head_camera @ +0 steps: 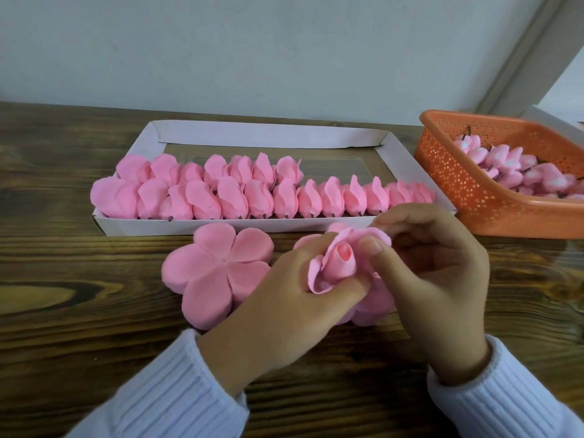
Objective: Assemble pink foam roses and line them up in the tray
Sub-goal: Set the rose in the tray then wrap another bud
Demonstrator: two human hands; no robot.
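A half-wrapped pink foam rose (339,263) with a rolled bud at its centre sits between both hands, just in front of the tray. My left hand (284,298) grips it from below and the left. My right hand (436,267) pinches an outer petal at its top right. A stack of flat five-petal foam cut-outs (218,270) lies on the table to the left. Another petal stack (376,305) is mostly hidden under my hands. The white cardboard tray (265,134) holds two rows of finished roses (259,197).
An orange perforated plastic basket (467,191) at the right holds several pink buds on dark stems (518,169). The dark wooden table (79,327) runs to a pale wall behind the tray. White ribbed sleeves cover both wrists.
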